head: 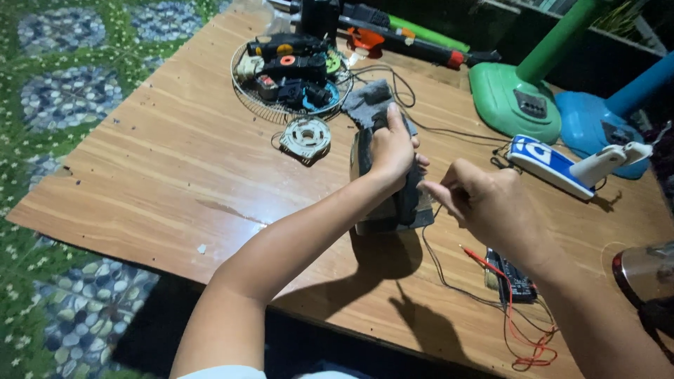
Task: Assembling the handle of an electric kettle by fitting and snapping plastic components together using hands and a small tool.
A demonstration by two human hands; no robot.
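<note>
A dark gray iron [393, 203] is standing up on its back end in the middle of the wooden table, its flat metal side facing left. A gray cloth [368, 102] is lying over its top end. A thin black cord [439, 270] is trailing from its bottom.

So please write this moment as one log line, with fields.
left hand: grips grey appliance | right hand: fingers pinched beside it | wooden table: wire tray of parts
</note>
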